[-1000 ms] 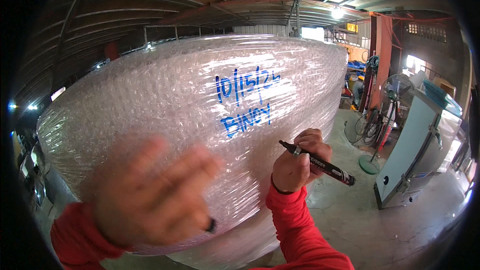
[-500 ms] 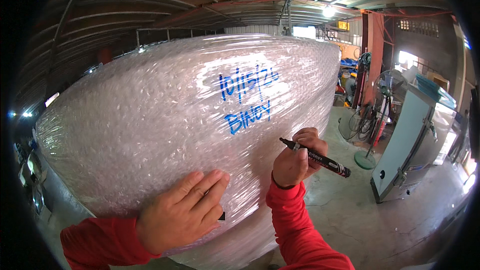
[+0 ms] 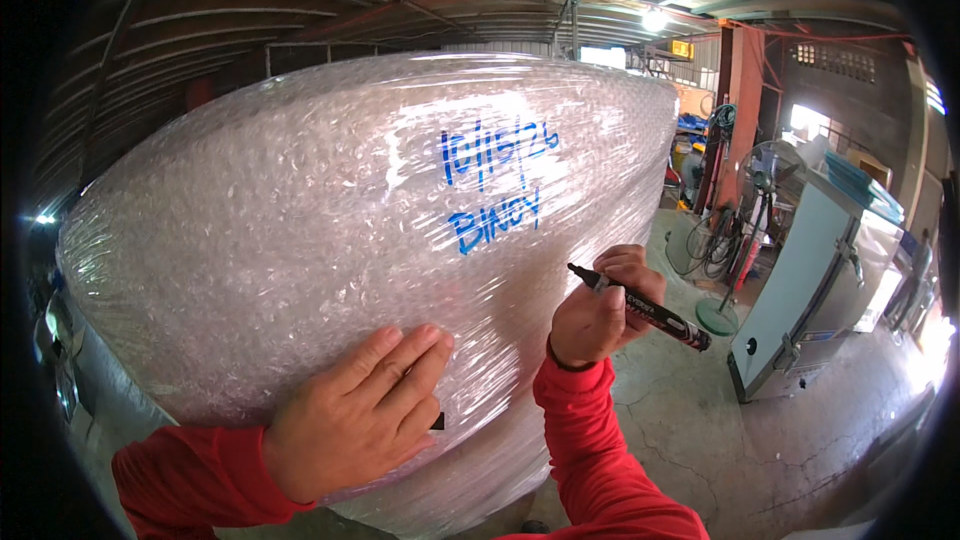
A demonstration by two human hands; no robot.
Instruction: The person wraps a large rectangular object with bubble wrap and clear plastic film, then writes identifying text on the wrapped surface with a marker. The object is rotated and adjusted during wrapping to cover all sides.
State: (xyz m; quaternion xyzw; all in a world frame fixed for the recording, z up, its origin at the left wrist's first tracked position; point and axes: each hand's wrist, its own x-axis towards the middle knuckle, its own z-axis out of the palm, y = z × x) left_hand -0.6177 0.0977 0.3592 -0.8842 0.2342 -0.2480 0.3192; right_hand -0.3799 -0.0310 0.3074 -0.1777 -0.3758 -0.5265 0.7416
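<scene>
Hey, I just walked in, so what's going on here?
A person in red sleeves stands at a big bubble-wrapped bundle. The right hand grips a black marker, its tip below and right of two lines of blue writing. The left hand lies against the wrap; a small black thing peeks out beside it, mostly hidden.

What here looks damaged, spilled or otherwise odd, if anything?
The concrete floor has thin cracks to the right of the wrapped bundle, so it looks worn. A small black piece shows beside the left hand; too little is visible to tell what it is. I see no spill.
</scene>
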